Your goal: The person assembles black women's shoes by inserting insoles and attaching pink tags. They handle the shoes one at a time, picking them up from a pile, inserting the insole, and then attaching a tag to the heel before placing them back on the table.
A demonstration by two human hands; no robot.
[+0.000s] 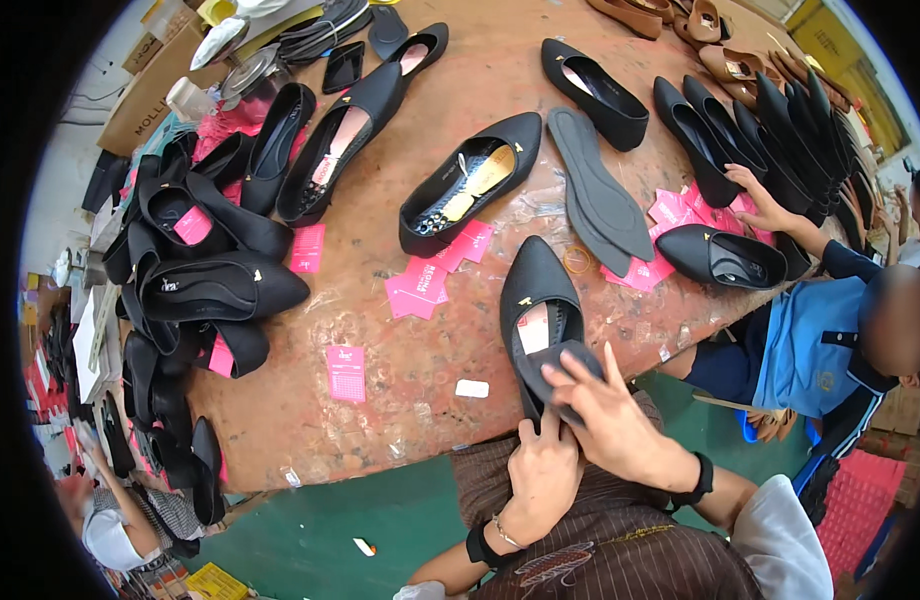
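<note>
A black pointed flat shoe with a small gold ornament lies at the table's front edge, toe pointing away from me. My left hand is closed at its heel end, fingers bunched against it. In my right hand is a dark grey insole, held over the shoe's opening; finger motion blurs its outline. A pale label or paper shows inside the shoe. Beyond lie a pair of loose grey insoles and another black shoe with a yellow piece inside.
Black shoes heap on the left; more stand in rows at the right. Pink tags are scattered over the worn table. At the right edge, a co-worker in a blue shirt reaches a hand among the shoes.
</note>
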